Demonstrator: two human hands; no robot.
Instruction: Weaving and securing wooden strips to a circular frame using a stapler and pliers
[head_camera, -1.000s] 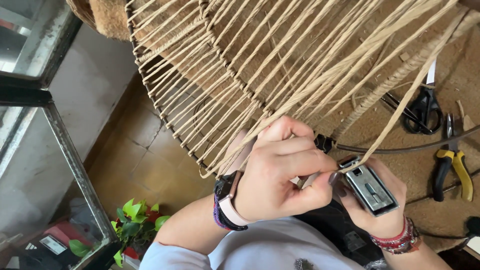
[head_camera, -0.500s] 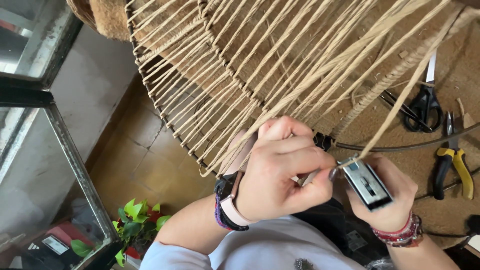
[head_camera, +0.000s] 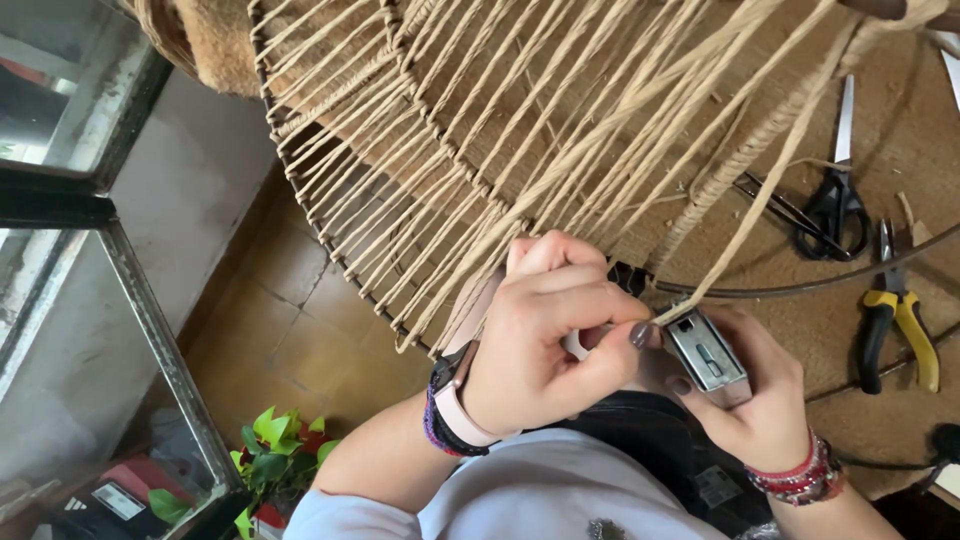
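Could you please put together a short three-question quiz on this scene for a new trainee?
1. True or false: the right hand holds a small metal lighter close to the end of a raffia strand.
2. Which tool lies nearest the yellow-handled pliers on the mat? A) black-handled scissors B) a hammer C) a paintbrush
3. Fill in: the left hand wears a pale ______ at the wrist.

Key
1. True: the strand comes down from the woven wire frame to the top of the lighter.
2. A
3. Watch band, beside a purple bracelet.
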